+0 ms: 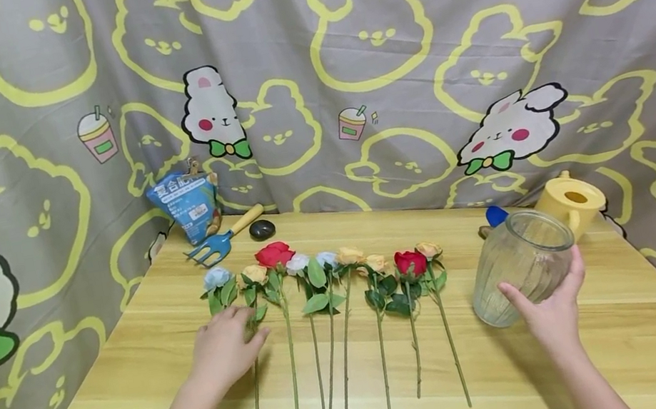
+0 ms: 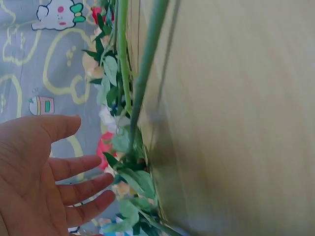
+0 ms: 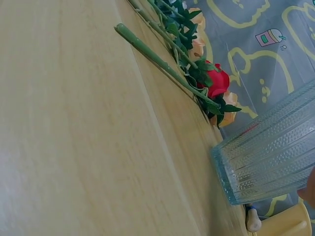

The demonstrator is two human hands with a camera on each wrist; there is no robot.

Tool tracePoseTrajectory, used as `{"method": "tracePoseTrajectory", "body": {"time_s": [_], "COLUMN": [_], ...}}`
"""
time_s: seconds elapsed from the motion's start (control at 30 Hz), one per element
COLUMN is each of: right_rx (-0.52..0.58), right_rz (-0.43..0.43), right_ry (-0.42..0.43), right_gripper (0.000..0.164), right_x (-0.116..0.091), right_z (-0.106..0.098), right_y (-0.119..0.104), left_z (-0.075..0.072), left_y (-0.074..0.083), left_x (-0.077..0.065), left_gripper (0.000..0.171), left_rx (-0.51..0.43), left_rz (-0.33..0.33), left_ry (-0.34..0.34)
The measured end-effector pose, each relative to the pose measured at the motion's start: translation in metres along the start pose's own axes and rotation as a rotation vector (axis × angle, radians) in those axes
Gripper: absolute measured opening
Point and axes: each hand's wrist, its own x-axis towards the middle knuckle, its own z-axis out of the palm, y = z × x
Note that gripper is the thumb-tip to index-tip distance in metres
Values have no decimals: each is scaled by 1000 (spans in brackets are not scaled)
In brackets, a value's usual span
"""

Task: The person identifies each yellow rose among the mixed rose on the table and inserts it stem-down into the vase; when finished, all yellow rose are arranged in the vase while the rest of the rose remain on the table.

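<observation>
My right hand [image 1: 555, 318] grips a ribbed clear glass vase [image 1: 518, 274], thumb on the near side and fingers round the right. The vase leans, its mouth up and to the right; whether its base touches the table I cannot tell. My left hand [image 1: 225, 348] is over the leftmost flowers, its fingers spread apart with nothing held in the left wrist view. Artificial flowers lie in a row, stems toward me: a light blue flower [image 1: 217, 276], a large red flower [image 1: 275, 254], a red rose [image 1: 411, 263] and several pale orange and whitish ones. The left hand partly hides two stems.
At the back left stand a blue bag [image 1: 188, 206], a small blue fork with a yellow handle [image 1: 214, 247] and a black oval object [image 1: 262, 229]. A yellow watering can [image 1: 568, 200] and a partly hidden blue-ended tool [image 1: 495, 215] are behind the vase. A patterned curtain [image 1: 288, 44] borders the table.
</observation>
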Motion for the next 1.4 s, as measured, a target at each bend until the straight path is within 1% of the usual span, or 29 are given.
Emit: {"method": "tracePoseTrajectory", "body": {"time_s": [0.07, 0.17, 0.27, 0.47, 0.63, 0.7, 0.83, 0.93, 1.03, 1.13, 1.27, 1.4], "right_rx": [-2, -3, -2, 3, 1, -1, 3, 7, 9, 8, 5, -3], "right_rz": [-5, -11, -15, -13, -7, -5, -7, -11, -16, -21, -28, -31], "right_ry": [2, 6, 8, 11, 12, 12, 14, 12, 12, 13, 15, 17], "right_gripper": [112, 112, 112, 112, 112, 112, 112, 111, 111, 112, 112, 112], "right_x": [0, -1, -1, -1, -1, -1, -1, -1, -1, -1, 0, 1], "right_z": [0, 0, 0, 1, 1, 1, 0, 0, 1, 1, 1, 0], "right_y": [1, 1, 2, 1, 1, 1, 1, 1, 2, 3, 4, 4], "left_z": [-1, -2, -3, 1, 6, 7, 8, 7, 7, 9, 12, 14], "left_y": [-3, -4, -3, -6, -10, -12, -12, -13, -13, -15, -17, -18], "left_x": [0, 0, 2, 8, 15, 19, 27, 32, 35, 38, 43, 51], "left_gripper": [40, 34, 29, 26, 25, 26, 37, 41, 40, 38, 39, 37], "left_rx": [-3, -37, -72, -120, -176, -183, -166, -154, -157, -151, -137, -108], "left_rz": [-26, -66, -92, -128, -153, -155, -160, -175, -194, -199, -203, -194], "left_ry": [-17, -75, -126, -160, -144, -133, -127, -122, -130, -137, -140, -145]}}
